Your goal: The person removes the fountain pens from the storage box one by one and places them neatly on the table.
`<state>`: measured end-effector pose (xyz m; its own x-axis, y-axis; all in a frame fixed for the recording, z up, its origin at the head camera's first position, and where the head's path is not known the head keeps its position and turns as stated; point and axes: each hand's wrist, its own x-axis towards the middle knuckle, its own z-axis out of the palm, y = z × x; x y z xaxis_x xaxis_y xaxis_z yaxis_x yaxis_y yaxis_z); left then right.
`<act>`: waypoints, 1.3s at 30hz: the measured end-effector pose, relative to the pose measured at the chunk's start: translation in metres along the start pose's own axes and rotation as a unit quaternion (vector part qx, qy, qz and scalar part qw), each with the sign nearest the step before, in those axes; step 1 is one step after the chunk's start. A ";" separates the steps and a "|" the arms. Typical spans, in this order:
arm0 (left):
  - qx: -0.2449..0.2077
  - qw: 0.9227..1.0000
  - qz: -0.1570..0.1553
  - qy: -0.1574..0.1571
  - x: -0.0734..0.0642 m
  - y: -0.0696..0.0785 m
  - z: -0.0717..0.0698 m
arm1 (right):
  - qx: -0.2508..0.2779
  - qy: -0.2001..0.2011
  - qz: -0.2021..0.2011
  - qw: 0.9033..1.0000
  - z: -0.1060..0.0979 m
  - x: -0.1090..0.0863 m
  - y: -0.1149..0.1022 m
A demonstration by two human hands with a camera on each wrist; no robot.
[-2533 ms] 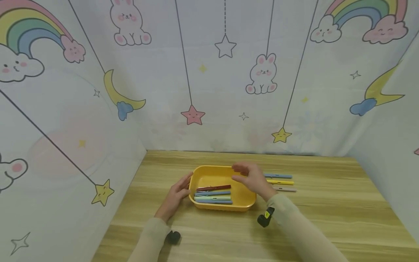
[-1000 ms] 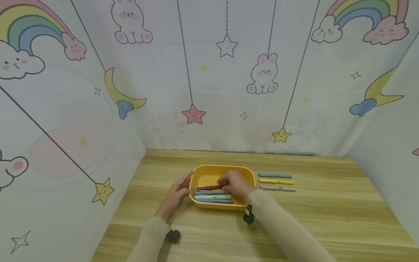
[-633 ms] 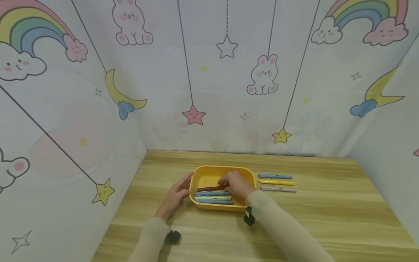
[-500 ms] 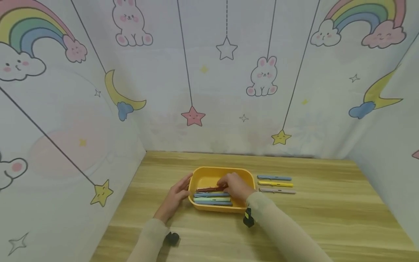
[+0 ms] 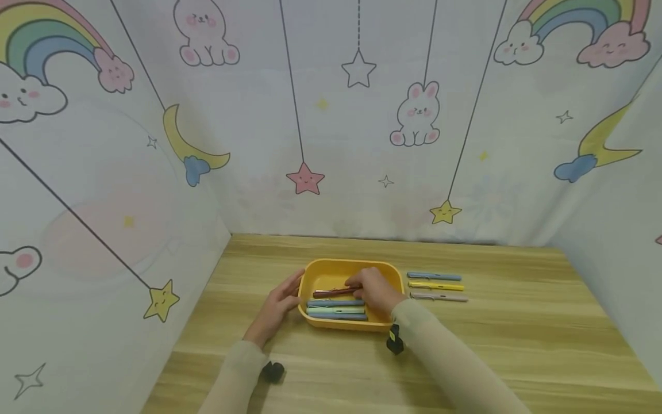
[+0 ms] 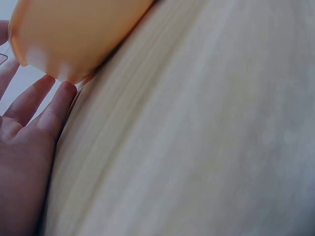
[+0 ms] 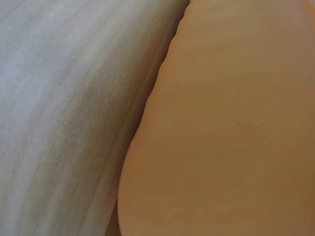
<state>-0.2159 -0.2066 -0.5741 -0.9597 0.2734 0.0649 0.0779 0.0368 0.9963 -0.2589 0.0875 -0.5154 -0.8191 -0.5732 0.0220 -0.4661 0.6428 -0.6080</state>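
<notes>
A yellow plastic basket [image 5: 331, 265] stands on the wooden table. Several pens lie in its front half, among them a mint pen [image 5: 336, 310] and a blue pen [image 5: 343, 303]. Inside the basket my right hand [image 5: 377, 290] pinches the right end of a dark red pen [image 5: 333, 292], which is slightly tilted, its left end towards me. My left hand [image 5: 279, 305] rests with extended fingers against the basket's left end; the left wrist view shows its fingertips [image 6: 65, 91] at the basket wall [image 6: 74, 39]. Only the basket's outer side [image 7: 221, 123] and the table fill the right wrist view.
Right of the basket, three pens lie in a row on the table: a blue pen [image 5: 434, 276], a yellow pen [image 5: 437, 286] and a pale pinkish pen [image 5: 439, 296]. A printed curtain [image 5: 362, 201] closes off the back and sides of the table [image 5: 517, 322].
My right hand has moved left from above the basket's right end and taken hold of the dark red pen, which has shifted away from the other pens. My left hand has stayed in place.
</notes>
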 end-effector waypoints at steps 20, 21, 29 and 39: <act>0.008 1.000 -0.002 0.001 -0.001 -0.001 0.000 | 0.016 0.066 0.013 0.998 -0.003 -0.005 0.003; 0.008 1.000 -0.003 0.002 -0.001 -0.001 0.000 | 0.021 0.068 0.017 0.997 -0.003 -0.005 0.003; 0.015 1.000 -0.002 0.004 0.000 0.000 0.000 | 0.051 0.097 0.029 0.994 -0.009 -0.010 0.009; 0.008 1.000 -0.004 0.005 -0.002 0.001 0.001 | 0.055 0.150 0.023 0.987 -0.012 -0.014 0.011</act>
<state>-0.2140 -0.2058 -0.5729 -0.9632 0.2626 0.0579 0.0747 0.0544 0.9957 -0.2561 0.1089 -0.5123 -0.9084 -0.3575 0.2169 -0.4006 0.5957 -0.6962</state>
